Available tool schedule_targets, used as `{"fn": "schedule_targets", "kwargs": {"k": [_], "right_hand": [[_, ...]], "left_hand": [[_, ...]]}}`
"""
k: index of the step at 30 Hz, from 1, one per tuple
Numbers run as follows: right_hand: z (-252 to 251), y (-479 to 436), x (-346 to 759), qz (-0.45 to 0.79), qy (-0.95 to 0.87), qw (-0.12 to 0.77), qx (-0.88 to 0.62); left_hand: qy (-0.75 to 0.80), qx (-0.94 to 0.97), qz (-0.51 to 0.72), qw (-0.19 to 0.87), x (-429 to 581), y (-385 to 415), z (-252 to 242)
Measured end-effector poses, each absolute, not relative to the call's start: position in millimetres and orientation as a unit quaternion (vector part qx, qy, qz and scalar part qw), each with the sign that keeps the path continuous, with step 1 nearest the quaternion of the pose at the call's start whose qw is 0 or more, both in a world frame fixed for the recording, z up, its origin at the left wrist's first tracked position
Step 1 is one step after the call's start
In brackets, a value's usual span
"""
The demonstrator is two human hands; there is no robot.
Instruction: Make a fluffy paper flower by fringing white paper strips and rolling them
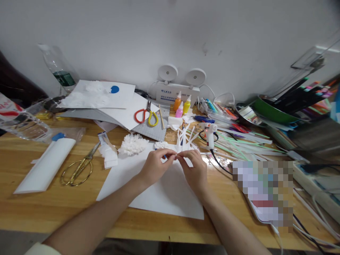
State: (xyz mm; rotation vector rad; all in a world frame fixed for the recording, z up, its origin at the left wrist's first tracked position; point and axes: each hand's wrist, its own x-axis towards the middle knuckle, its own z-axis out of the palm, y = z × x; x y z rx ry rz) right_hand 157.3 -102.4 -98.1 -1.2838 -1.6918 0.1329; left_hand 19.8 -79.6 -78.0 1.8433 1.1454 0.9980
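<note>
My left hand (156, 164) and my right hand (193, 168) meet fingertip to fingertip above a white paper sheet (167, 193). Both are closed in a pinch; whatever lies between the fingertips is too small and hidden to name. Just behind them, thin white paper strips (186, 138) stand up in a loose bunch. To the left of my left hand lies a ruffled white paper cluster (132, 144), and a smaller white cluster (160, 145) sits directly behind the fingers. On the right, a white hot glue gun (210, 136) stands upright with its cord trailing down.
Gold-handled scissors (78, 170) and a rolled white sheet (46, 166) lie left. Small pliers (147, 115) rest on a grey mat (159, 131). Paint bottles (179, 109) stand at the back. Plastic sticks (239, 145), a blurred-out device (262, 194) and a power strip (316, 194) crowd the right.
</note>
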Motion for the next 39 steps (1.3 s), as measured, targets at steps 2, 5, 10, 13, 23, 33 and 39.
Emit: {"fn": "schedule_targets", "kwargs": {"k": [2,5,10,13,23,33,39], "right_hand": [[-98.3,-102.3,156.6,0.048,-0.691,0.487,-0.532],[-98.9,-102.4,155.6,0.038,-0.679,0.496,-0.54],[-99.6,-103.6,154.5,0.011,-0.679,0.511,-0.527],[-99.5,-103.9,155.3,-0.012,-0.692,0.512,-0.508],[-95.6,-103.3,154.7,0.078,-0.688,0.496,-0.525],[-96.4,-102.4,155.6,0.143,-0.701,0.478,-0.509],[-98.2,-101.3,154.3,0.115,-0.709,0.476,-0.507]], "left_hand": [[0.446,0.712,0.385,0.381,19.8,-79.9,-76.0],[0.446,0.704,0.377,0.405,19.8,-80.6,-73.3],[0.442,0.672,0.378,0.458,20.1,-80.9,-74.3],[0.432,0.655,0.379,0.491,20.1,-80.5,-75.9],[0.451,0.672,0.391,0.437,19.7,-78.4,-79.5],[0.446,0.715,0.401,0.359,18.9,-79.5,-79.2],[0.433,0.734,0.397,0.342,18.9,-80.0,-79.3]]}}
